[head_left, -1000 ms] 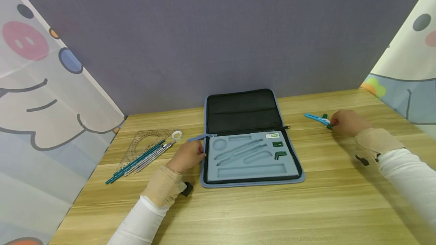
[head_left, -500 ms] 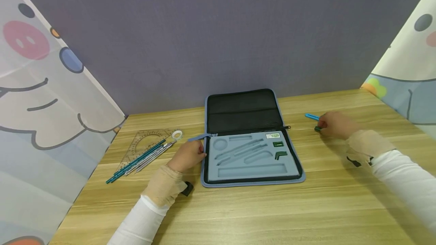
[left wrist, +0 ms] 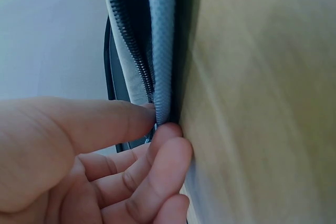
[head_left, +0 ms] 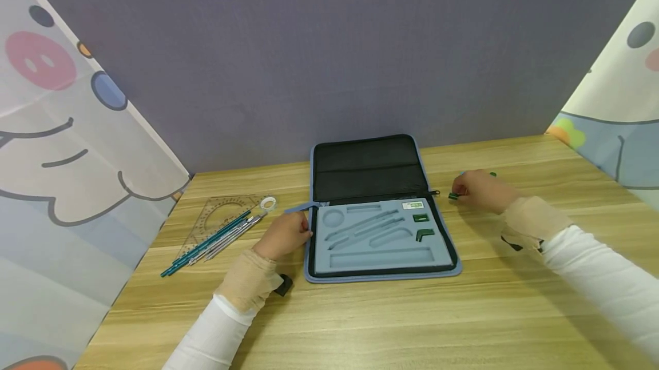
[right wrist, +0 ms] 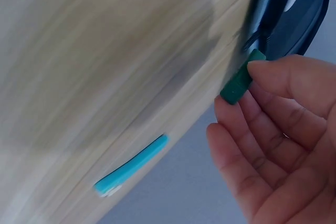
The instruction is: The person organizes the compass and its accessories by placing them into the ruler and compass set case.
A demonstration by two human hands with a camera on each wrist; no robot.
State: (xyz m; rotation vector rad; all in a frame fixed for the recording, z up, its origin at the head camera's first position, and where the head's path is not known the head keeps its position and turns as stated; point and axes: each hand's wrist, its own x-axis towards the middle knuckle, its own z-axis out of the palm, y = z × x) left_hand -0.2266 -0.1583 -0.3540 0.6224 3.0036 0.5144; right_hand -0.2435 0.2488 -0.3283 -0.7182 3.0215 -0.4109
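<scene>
An open zip case (head_left: 370,170) lies mid-table, its grey foam insert (head_left: 378,255) cut with shaped slots. My left hand (head_left: 285,235) pinches the case's left rim; in the left wrist view the thumb and fingers (left wrist: 157,129) close on the zippered edge (left wrist: 160,51). Just right of the case, my right hand (head_left: 479,191) holds a small dark green block (head_left: 453,196) between thumb and fingers. In the right wrist view the green block (right wrist: 241,83) juts from the fingertips near the case (right wrist: 283,9). A light blue pen-like stick (right wrist: 131,166) lies on the table behind that hand.
On the left lie a clear protractor (head_left: 221,213), a bundle of teal and silver drawing tools (head_left: 211,238) and a small tape roll (head_left: 266,204). Two green pieces (head_left: 420,218) sit in the foam. A purple wall stands behind, with printed curtains at both sides.
My right hand has moved left towards the case with the green block pinched in it, leaving the blue stick behind on the table. The left hand has stayed on the case rim.
</scene>
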